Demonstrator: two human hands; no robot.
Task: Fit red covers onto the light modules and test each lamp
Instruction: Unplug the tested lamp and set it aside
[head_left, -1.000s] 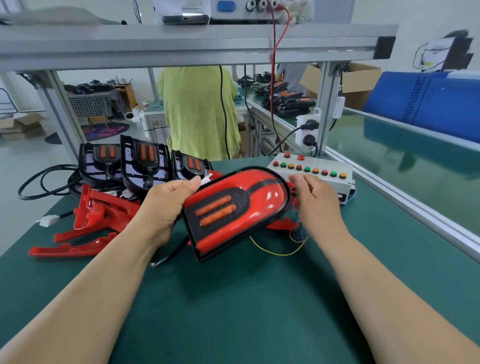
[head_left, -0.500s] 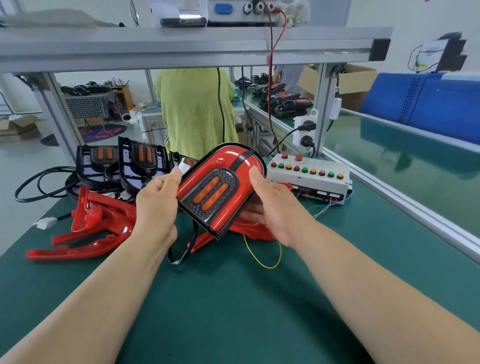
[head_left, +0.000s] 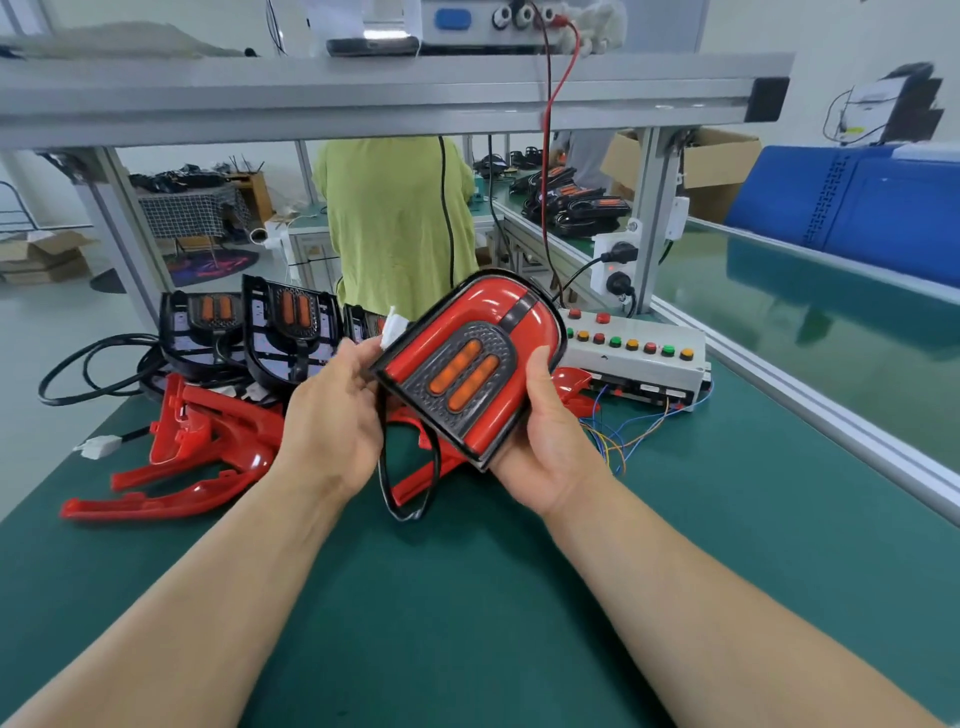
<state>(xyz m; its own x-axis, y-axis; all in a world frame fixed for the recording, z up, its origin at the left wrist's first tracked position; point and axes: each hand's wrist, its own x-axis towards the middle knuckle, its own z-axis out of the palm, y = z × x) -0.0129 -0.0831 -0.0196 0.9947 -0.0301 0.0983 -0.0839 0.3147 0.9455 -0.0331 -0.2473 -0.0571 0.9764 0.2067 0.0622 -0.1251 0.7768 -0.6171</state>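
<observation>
Head view: left hand (head_left: 332, 421) and right hand (head_left: 550, 441) grip the red-covered black lamp (head_left: 467, 364), rounded end aimed at the white button box (head_left: 639, 358).

No writing can be read anywhere in view. The white button box (head_left: 638, 365) on the desk (head_left: 519, 597) has small pale labels (head_left: 650, 387) along its lower front, too blurred to make out. The instrument (head_left: 470, 23) on the overhead shelf (head_left: 363, 85) shows no legible marking.
</observation>
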